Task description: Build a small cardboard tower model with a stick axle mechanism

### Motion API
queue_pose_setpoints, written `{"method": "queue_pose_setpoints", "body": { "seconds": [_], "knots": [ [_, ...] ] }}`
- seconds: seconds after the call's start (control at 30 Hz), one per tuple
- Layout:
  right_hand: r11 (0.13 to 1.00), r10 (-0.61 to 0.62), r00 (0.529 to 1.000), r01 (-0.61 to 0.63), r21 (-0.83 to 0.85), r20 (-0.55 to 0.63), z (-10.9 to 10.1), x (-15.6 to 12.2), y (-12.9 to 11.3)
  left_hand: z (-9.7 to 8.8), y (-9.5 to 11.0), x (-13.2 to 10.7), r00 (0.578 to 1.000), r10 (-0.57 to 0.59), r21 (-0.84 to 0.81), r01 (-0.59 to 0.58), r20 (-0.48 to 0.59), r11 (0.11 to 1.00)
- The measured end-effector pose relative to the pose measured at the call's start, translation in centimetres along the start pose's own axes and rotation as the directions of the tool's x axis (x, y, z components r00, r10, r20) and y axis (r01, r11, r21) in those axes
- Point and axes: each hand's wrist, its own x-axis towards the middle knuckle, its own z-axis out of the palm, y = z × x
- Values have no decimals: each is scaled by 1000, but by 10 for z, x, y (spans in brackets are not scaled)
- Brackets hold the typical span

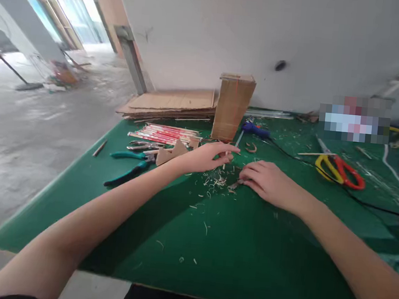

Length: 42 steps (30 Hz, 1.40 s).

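My left hand (210, 157) is closed in a pinch above the table, with a short pale wooden stick (225, 160) between its fingers. To its right, my right hand (264, 181) rests low with curled fingers. At those fingertips lies a small greyish flat piece (236, 184), too blurred to name, and the fingers seem to grip it. Thin wood shavings (219, 182) are heaped between the hands, with loose curls scattered nearer me. Just beyond the hands are a blue glue gun (256, 130) and a small curved brown scrap (251, 148).
A green-topped table (191, 242) stands against the wall. Left are teal-handled pliers (130, 166), red-and-white stick packs (169, 134) and cardboard sheets (176, 101). An upright cardboard box (233, 108) stands behind. Right are scissors (340, 171) and a black cable (359, 195).
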Motion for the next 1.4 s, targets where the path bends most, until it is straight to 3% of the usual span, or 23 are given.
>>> {"method": "queue_pose_setpoints", "body": {
  "seconds": [0.17,0.33,0.53,0.77,1.07,1.4],
  "knots": [
    [1000,7,996,-7,-5,-87,5,0,1,-9,3,-2,998,-61,7,61,15,998],
    [986,76,984,-98,-134,-163,5,-1,0,-13,11,-1,999,-20,33,18,49,999],
    [958,-8,987,-37,-284,-158,4,1,0,-14,18,-3,998,19,62,-22,57,998],
    [943,-18,955,-83,-323,-296,2,2,-4,-5,10,-2,996,-62,-19,61,-59,998],
    [936,-2,943,-115,-333,-332,11,9,-4,-1,2,2,997,-70,-185,77,42,980],
    [946,95,940,-187,-263,-327,16,5,-10,-1,7,1,994,-80,-213,93,68,973]
  ]
}}
